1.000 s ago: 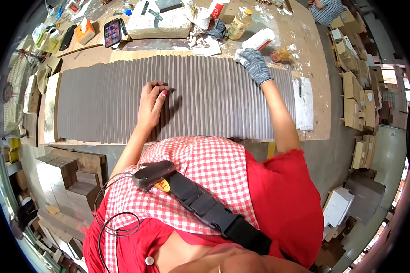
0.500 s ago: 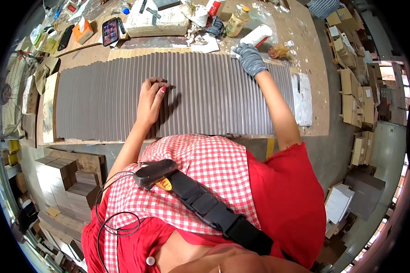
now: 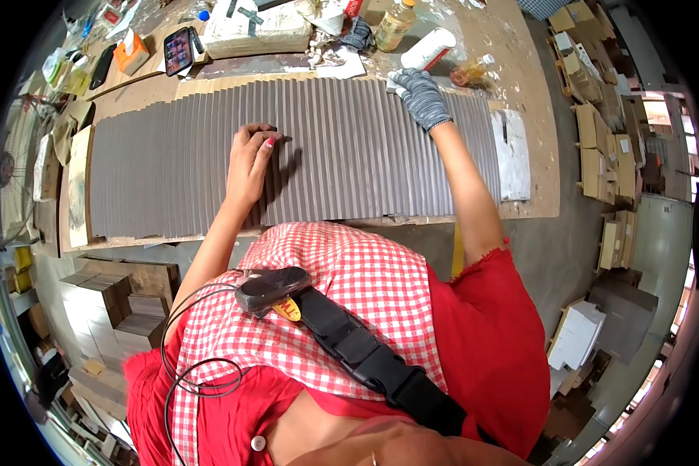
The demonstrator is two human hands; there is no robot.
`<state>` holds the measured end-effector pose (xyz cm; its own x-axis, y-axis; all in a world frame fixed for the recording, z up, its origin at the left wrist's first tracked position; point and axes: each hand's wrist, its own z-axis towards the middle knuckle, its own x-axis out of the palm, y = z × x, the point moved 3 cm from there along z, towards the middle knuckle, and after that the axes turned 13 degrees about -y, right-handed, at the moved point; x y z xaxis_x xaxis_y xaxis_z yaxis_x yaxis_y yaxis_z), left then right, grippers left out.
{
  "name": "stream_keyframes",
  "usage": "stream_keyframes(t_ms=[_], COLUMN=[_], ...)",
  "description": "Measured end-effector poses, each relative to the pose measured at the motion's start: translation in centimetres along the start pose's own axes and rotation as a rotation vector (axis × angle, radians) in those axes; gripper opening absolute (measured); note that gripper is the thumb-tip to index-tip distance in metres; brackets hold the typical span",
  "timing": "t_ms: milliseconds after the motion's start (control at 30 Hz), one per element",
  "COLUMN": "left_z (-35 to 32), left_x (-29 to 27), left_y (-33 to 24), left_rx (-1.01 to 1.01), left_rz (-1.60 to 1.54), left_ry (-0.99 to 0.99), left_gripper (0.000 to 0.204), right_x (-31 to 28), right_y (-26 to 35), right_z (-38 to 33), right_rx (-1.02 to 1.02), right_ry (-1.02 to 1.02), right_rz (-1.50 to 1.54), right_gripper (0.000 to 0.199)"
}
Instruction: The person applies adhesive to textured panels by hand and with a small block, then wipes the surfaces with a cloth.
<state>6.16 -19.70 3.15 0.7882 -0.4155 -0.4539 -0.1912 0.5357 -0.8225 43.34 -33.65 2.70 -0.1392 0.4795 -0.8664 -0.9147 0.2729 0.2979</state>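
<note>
A wide row of dark grey, ridged strips (image 3: 342,147) lies side by side across the worktable before me. My left hand (image 3: 250,165) is bare and hangs low over the left-middle of the strips, throwing a shadow on them. Its fingers are curled toward the thumb and the fingertips look dark; whether something small is between them is hidden. At the far right edge of the row, my right hand (image 3: 422,99), in a grey knitted glove, presses down with bent fingers. Something pale shows by its fingertips, too unclear to name.
A wooden bar (image 3: 80,186) borders the row's left end, a white-smeared board (image 3: 514,159) its right. Behind stand a white cylinder (image 3: 429,49), a bottle (image 3: 394,27), a phone (image 3: 179,50) and a pale slab (image 3: 258,37). A fan (image 3: 12,167) is at far left.
The whole view has shifted slightly. My gloved right hand has come a little nearer to me along the strips' far edge. My left hand keeps nearly the same place over the row.
</note>
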Motion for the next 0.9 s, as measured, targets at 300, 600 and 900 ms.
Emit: stream_keyframes(t_ms=[300, 600, 900], left_z=[0.2, 0.6, 1.0], left_x=[0.1, 0.7, 0.5], left_y=[0.7, 1.0, 1.1], left_rx=[-0.011, -0.009, -0.025], left_rz=[-0.037, -0.034, -0.154], left_ry=[-0.020, -0.012, -0.057], left_gripper=[0.036, 0.044, 0.037], right_x=[-5.0, -12.1, -13.1], right_y=[6.0, 13.7, 14.6], right_z=[-11.0, -23.3, -22.8], right_rx=[-0.187, 0.013, 0.363], right_ry=[0.149, 0.491, 0.101], right_rz=[-0.209, -0.252, 0.252], right_gripper=[0.036, 0.035, 0.027])
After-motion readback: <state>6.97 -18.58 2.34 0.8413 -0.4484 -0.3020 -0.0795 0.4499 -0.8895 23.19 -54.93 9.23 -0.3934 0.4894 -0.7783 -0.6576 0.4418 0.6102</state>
